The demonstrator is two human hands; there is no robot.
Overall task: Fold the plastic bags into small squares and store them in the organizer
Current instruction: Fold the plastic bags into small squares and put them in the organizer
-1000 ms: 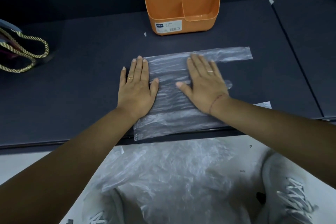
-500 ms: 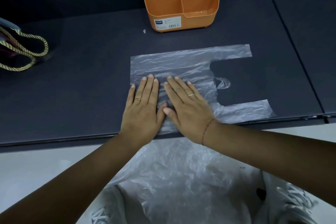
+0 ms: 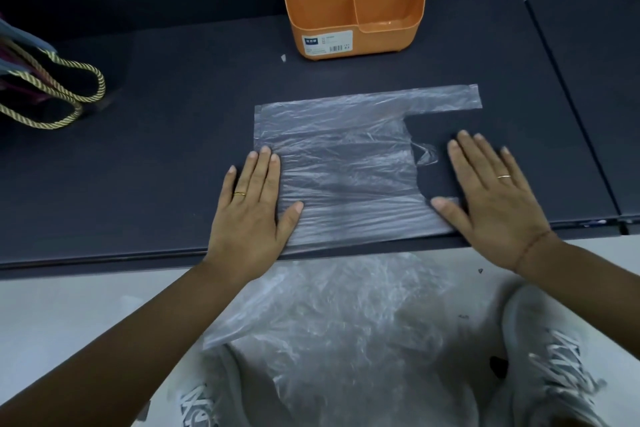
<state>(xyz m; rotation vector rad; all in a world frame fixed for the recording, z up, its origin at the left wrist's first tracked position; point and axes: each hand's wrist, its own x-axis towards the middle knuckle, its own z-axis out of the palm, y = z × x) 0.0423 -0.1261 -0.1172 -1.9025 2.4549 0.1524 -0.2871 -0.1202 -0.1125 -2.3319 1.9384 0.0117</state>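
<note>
A clear plastic bag (image 3: 339, 170) lies flat near the front edge of the dark worktop (image 3: 173, 80), its handles pointing right. Both hands are spread and flat, well apart: the left hand (image 3: 252, 208) presses the bag's left edge, the right hand (image 3: 491, 198) covers the nearer handle, thumb on the film. Neither grips anything. The orange organizer (image 3: 356, 10) stands at the back edge with folded bags in its rear compartments, and more loose bags (image 3: 346, 315) sit below the front edge. I'd say the trouble ahead is the film itself: thin and slippery, it could slide off the front edge once a palm lifts, or trapped wrinkles could skew the fold
</note>
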